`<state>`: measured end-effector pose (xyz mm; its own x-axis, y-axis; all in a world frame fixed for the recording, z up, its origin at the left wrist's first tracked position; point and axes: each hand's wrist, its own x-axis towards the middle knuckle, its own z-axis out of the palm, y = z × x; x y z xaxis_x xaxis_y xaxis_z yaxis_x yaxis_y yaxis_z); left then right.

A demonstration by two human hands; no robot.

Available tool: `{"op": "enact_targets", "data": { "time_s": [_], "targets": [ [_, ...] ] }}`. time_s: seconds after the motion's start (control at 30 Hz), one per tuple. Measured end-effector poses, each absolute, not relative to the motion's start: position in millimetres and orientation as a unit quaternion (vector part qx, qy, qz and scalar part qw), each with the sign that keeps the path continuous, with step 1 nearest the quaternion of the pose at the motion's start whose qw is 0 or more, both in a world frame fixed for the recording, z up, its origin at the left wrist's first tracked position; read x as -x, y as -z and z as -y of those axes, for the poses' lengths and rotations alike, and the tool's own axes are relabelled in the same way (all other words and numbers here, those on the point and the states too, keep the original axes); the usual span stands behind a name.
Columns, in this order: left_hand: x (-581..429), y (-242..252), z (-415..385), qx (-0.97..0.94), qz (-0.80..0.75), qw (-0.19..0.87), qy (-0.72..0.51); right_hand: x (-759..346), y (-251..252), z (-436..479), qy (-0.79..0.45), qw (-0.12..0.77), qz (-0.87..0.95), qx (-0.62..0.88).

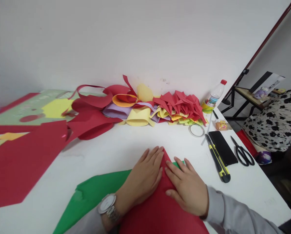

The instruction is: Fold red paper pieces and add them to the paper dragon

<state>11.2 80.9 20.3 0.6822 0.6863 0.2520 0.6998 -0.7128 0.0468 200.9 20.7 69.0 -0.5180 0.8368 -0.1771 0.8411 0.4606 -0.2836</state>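
A red paper sheet [163,214] with a pointed, folded top lies at the table's front, over a green sheet [99,187]. My left hand [147,175] lies flat on the left slope of the red point, fingers stretched toward the tip and close together. On the right slope rests my right hand [185,187], its fingers spread and pressed on the paper near the middle crease. Neither hand grips anything. A watch [108,204] is on my left wrist.
Large red sheets [25,162] lie at left. Folded paper shapes [181,105] line the wall. At right are a bottle [215,96], a tape roll [196,130], a box cutter [218,161], a black case [222,148] and scissors [243,154]. Part of a person [279,120] shows beyond the table.
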Motion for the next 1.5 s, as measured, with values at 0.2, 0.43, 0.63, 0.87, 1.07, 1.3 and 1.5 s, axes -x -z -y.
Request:
{"op": "enact_targets", "data": {
  "time_s": [0.2,0.43,0.63,0.87,1.07,1.3,1.5],
  "targets": [
    [-9.8,-15.8,-82.9,0.915,0.376,0.031,0.14,-204.3,-57.2,-19.7,0.132,-0.001,-0.868,-0.479],
    [-11.3,-16.2,-83.4,0.917,0.372,0.045,0.139,-204.6,-55.0,-19.2,0.124,-0.006,-0.869,-0.479],
    [-12.7,-14.1,-82.8,0.904,0.394,0.049,0.162,-203.9,-55.8,-19.8,0.128,-0.012,-0.867,-0.482],
    [-11.9,-19.3,-83.6,0.92,0.37,0.037,0.125,-208.8,-61.4,-26.6,0.16,-0.016,-0.864,-0.477],
    [-12.5,-24.4,-81.7,0.915,0.387,0.026,0.113,-226.7,-55.1,-51.8,0.199,-0.05,-0.874,-0.44],
    [-12.7,-26.6,-80.9,0.916,0.387,-0.008,0.106,-232.4,-49.0,-59.5,0.175,-0.049,-0.883,-0.433],
    [-14.4,-28.4,-80.3,0.916,0.391,0.003,0.09,-232.1,-57.8,-54.8,0.16,0.017,-0.892,-0.422]
  ]
}}
